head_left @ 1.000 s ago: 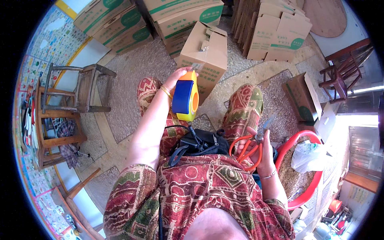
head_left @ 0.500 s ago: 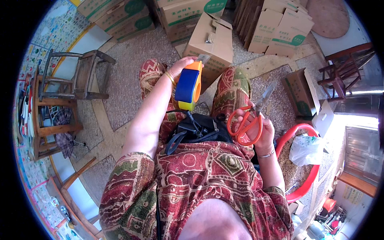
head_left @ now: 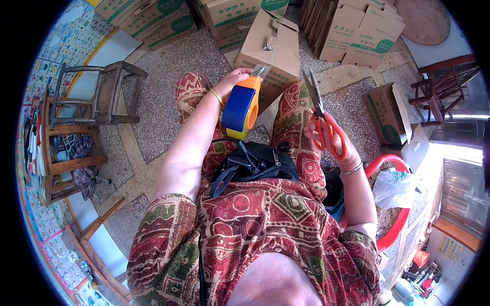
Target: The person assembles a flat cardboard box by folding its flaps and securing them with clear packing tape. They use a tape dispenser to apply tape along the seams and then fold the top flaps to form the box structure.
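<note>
A blue, orange and yellow tape dispenser (head_left: 238,110) is gripped in my left hand (head_left: 234,83), its toothed end against the near side of a tall cardboard box (head_left: 274,31). Clear tape (head_left: 261,70) shows at that end. My right hand (head_left: 345,145) is wrapped round the orange handles of a pair of scissors (head_left: 317,97). Their blades point up and away, slightly parted, just right of the box. A black waist pouch (head_left: 265,162) with a cable lies across my lap between both hands.
Cardboard cartons (head_left: 153,23) are stacked at the far left, flattened cartons (head_left: 357,33) at the far right. A wooden chair (head_left: 104,97) stands left. On the right are an open carton (head_left: 385,115), a red-rimmed basin (head_left: 395,224) with a white plastic bag (head_left: 393,188), and a small wooden chair (head_left: 434,97).
My right hand has moved slightly farther forward, and the scissors have swung left so their blades point toward the box. My left hand and the tape dispenser have barely moved.
</note>
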### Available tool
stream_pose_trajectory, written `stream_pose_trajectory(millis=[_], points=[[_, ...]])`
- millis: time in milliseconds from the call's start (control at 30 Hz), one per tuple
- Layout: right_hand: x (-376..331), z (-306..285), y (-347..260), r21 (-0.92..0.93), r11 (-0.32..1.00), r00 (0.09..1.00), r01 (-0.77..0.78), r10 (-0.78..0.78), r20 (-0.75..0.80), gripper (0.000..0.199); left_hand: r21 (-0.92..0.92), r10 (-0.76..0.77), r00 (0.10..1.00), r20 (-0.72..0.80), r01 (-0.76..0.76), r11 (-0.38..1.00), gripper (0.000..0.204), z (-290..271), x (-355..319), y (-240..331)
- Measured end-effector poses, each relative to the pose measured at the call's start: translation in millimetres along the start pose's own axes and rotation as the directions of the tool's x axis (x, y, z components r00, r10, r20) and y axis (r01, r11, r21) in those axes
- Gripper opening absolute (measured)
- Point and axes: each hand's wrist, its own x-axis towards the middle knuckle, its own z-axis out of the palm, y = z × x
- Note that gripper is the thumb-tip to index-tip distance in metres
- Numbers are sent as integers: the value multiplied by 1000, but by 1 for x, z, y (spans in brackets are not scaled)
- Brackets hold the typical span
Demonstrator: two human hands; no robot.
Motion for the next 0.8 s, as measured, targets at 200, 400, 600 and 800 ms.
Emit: stream_pose_trajectory(millis=[200,400,600,800], points=[[24,14,-59,-712,695,970,-97,226,89,89,80,12,1000,-10,-11,997,45,0,-1,-2],[67,15,-70,-877,468,913,-111,397,96,74,119,-12,999,-43,17,993,31,-16,2,-10],[88,15,-80,-860,475,869,-189,489,79,74,72,-29,996,-81,34,997,31,-11,0,-15],[105,27,-78,-861,505,906,59,336,259,73,50,-24,998,-63,27,998,28,-12,-3,-16]])
